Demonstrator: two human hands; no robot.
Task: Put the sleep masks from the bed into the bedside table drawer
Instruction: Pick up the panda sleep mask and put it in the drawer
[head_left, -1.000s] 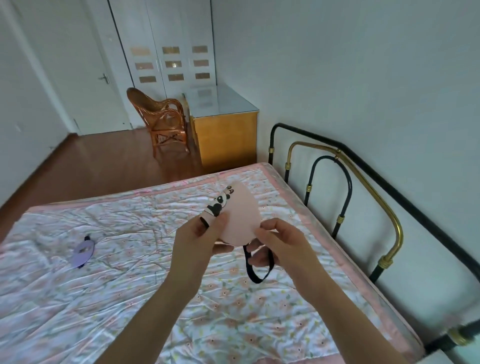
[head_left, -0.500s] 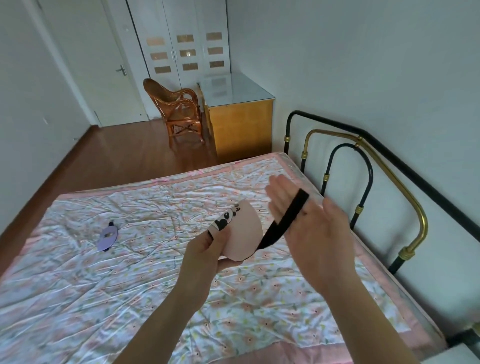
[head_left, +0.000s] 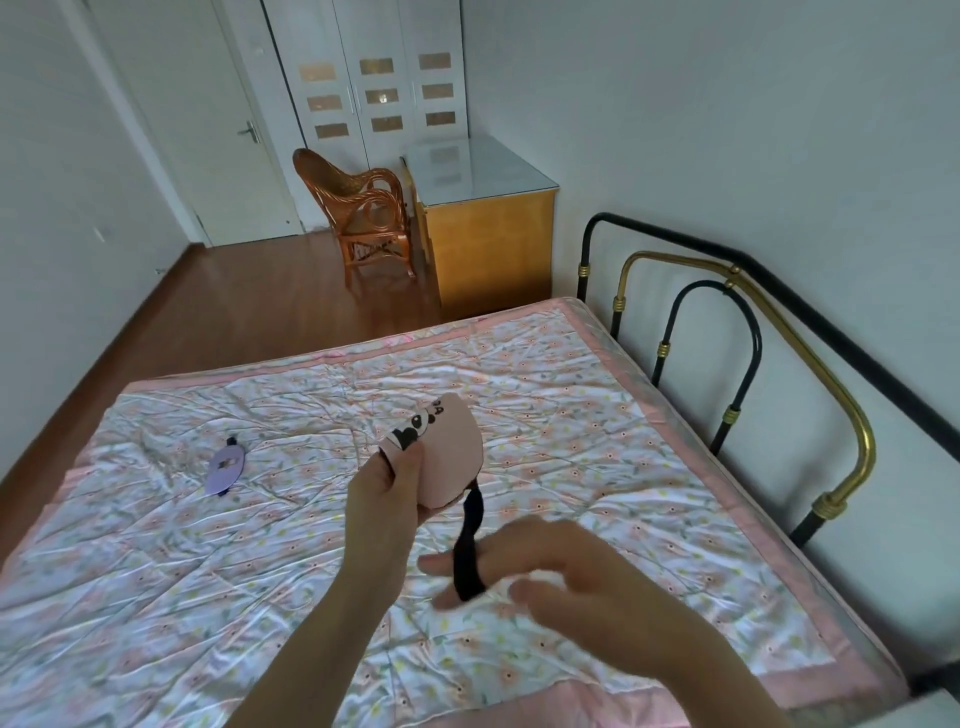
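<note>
My left hand (head_left: 387, 491) grips a folded pink sleep mask (head_left: 451, 457) with a panda print, held up above the bed. Its black elastic strap (head_left: 469, 545) hangs down and loops over the fingers of my right hand (head_left: 524, 569), which is blurred and held flat, fingers pointing left. A second, purple sleep mask (head_left: 224, 465) lies on the floral bedspread (head_left: 208, 597) to the left, far from both hands. The bedside table drawer is not in view.
A black and brass metal bed frame (head_left: 779, 374) runs along the right wall. Beyond the bed stand a wooden cabinet with a glass top (head_left: 483, 228) and a rattan chair (head_left: 358, 208). A white corner (head_left: 924, 712) shows at the bottom right.
My right hand has dropped from raised beside the mask to below it, carrying the black strap down with it. The view has shifted slightly; my left hand keeps its grip.
</note>
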